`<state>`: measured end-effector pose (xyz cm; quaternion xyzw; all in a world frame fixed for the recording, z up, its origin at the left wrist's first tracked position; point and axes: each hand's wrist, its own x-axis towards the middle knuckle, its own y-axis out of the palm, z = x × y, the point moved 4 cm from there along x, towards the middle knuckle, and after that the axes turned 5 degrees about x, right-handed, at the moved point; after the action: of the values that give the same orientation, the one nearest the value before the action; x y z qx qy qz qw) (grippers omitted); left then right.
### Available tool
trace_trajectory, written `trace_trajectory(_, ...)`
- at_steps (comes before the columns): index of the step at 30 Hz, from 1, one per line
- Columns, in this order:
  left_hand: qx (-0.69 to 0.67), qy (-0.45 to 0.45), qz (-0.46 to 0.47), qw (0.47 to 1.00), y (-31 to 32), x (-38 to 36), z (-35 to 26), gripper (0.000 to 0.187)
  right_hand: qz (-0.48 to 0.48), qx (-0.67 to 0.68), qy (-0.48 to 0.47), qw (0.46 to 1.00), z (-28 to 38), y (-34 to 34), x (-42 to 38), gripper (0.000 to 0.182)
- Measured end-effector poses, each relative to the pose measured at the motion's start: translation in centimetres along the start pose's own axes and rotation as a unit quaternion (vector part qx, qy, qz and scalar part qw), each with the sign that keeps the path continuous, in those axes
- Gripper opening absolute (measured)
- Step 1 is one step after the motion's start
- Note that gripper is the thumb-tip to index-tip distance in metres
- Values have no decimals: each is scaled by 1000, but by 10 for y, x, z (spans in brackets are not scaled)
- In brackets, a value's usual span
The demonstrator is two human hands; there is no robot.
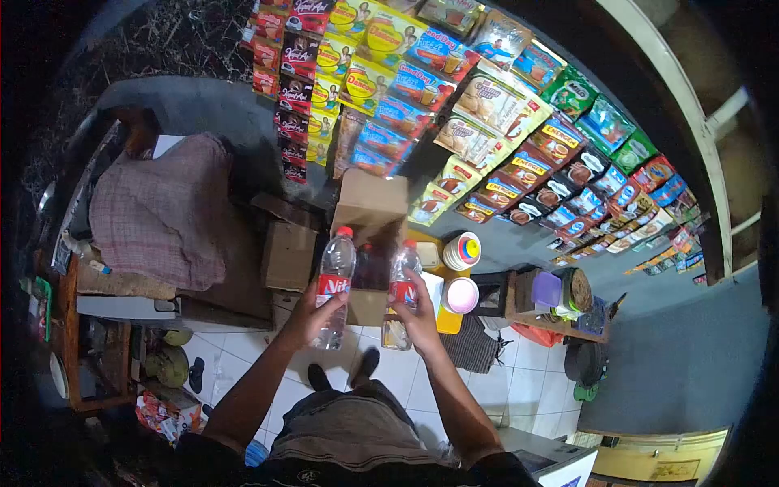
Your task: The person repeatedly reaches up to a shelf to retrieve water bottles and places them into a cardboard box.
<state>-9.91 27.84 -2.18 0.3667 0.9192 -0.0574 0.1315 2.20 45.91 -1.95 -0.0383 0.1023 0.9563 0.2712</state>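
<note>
A: What does the left grip hold?
B: The left hand is wrapped around a clear bottle with a red cap and a red label reading "Vit" in part, near its middle. The bottle is upright, leaning slightly.
A: And the right grip?
B: The right hand is closed around a second clear bottle, also red-capped and red-labelled. The two bottles are apart, side by side, lifted in front of the body.
A: What is just beyond them?
B: An open cardboard box, its tall flap raised behind the bottles. Something dark shows inside, too shadowed to identify. A smaller carton is to its left.
A: To the right of the box?
B: A stack of white tubs and a pink-and-white tub.
A: Farther out?
B: A checked cloth is draped at the left, strips of sachets hang along the wall, and pale tiled floor lies below.
</note>
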Motion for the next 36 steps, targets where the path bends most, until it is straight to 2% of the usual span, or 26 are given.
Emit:
trace_trajectory(1, -12, -4, -1, 1000, 6, 11, 0, 43, 2, -1, 4, 1000, -16, -7, 14, 64)
trace_trajectory(3, -8, -20, 8, 1000, 17, 54, 38, 39, 12, -19, 0, 1000, -50, -21, 44, 65)
trace_trajectory(5, 114, 39, -27, 992, 27, 101, 80, 36, -6, 20, 5, 1000, -74, -28, 72, 61)
trace_trajectory(7, 88, 19, -55, 994, 37, 147, 132, 36, 17, -31, 5, 999, -98, -33, 101, 62)
trace_trajectory(9, 197, 36, -92, 975, 33, 199, 189, 39, -1, -58, -2, 998, -122, -32, 131, 59)
trace_trajectory(11, 412, 91, -58, 905, 43, 200, 136, 46, 2, -76, -71, 995, -153, -36, 155, 55)
trace_trajectory(12, 348, 5, -93, 933, 43, 228, 183, 49, 19, -235, -101, 966, -158, -40, 165, 54)
trace_trajectory(13, 314, -43, -111, 942, 42, 240, 196, 50, 25, -234, -95, 967, -178, -45, 176, 54)
trace_trajectory(14, 278, -89, -132, 947, 42, 251, 207, 51, 27, -214, -20, 976, -212, -49, 193, 54)
trace_trajectory(15, 284, -112, -97, 947, 47, 254, 194, 45, 29, -193, 57, 979, -244, -53, 204, 55)
trace_trajectory(16, 291, -135, -62, 945, 51, 257, 179, 39, 35, -192, 62, 979, -261, -53, 210, 55)
trace_trajectory(19, 353, -195, -63, 913, 53, 275, 205, 39, 88, -154, 83, 981, -317, -51, 229, 52)
trace_trajectory(22, 408, -230, -82, 879, 56, 291, 234, 38, 112, -180, 89, 973, -362, -50, 239, 51)
trace_trajectory(26, 432, -258, -85, 860, 55, 302, 265, 38, 137, -273, 97, 947, -406, -48, 240, 51)
trace_trajectory(29, 443, -265, -85, 852, 50, 310, 280, 37, 159, -325, 102, 927, -421, -49, 244, 50)
trace_trajectory(31, 450, -267, -85, 848, 47, 315, 286, 37, 164, -357, 141, 909, -422, -47, 249, 52)
trace_trajectory(36, 447, -259, -85, 852, 40, 310, 289, 37, 203, -377, 123, 895, -438, -45, 256, 52)
